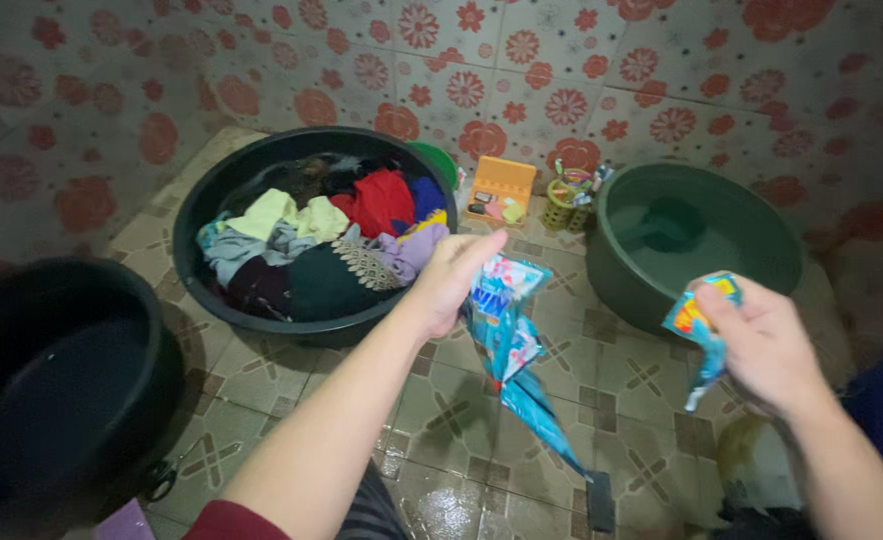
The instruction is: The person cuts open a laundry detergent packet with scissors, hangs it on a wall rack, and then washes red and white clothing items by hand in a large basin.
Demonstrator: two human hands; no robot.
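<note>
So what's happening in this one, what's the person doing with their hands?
A person crouches over a wet tiled floor. The left hand holds a strip of blue sachets hanging down; the right hand pinches a single torn-off blue sachet. Ahead sits a black basin full of mixed clothes, with a green basin to the right and another dark basin at the left.

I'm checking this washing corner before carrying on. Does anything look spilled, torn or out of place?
The floor tiles near the bottom shine wet. The left hand holds a strip of blue sachets dangling down, and the right hand holds a separate sachet, apparently torn off. Otherwise nothing stands out.
</note>
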